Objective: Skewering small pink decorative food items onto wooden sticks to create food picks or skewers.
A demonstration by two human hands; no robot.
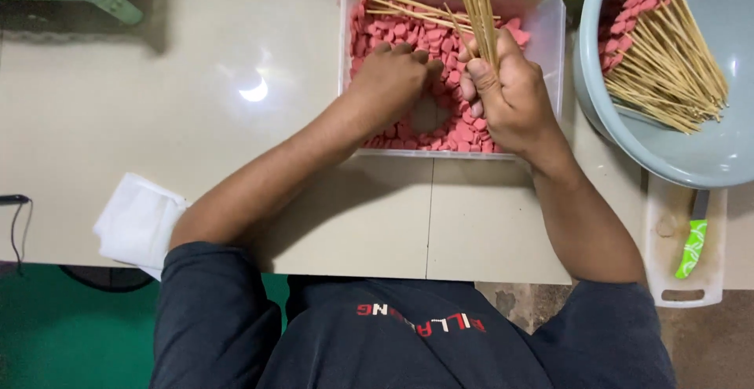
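Hands: both work inside a clear plastic tub (550, 12) on the tabletop (196, 122).
Left hand (393, 78): fingers curled down together into the pink pieces (463, 133); whether it grips one, I cannot tell.
Right hand (506, 94): clamped round a bundle of bamboo skewers (481, 16), pointing up and away.
Beyond the right hand: grey bowl (707, 161) of finished skewers (667, 59).
Beside the left elbow: white cloth (137, 220).

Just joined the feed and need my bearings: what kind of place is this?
Likely a small food-prep workspace, home or small shop. A clear tub holds pink slices, the right hand grips bamboo skewers, and a grey basin holds finished skewers.
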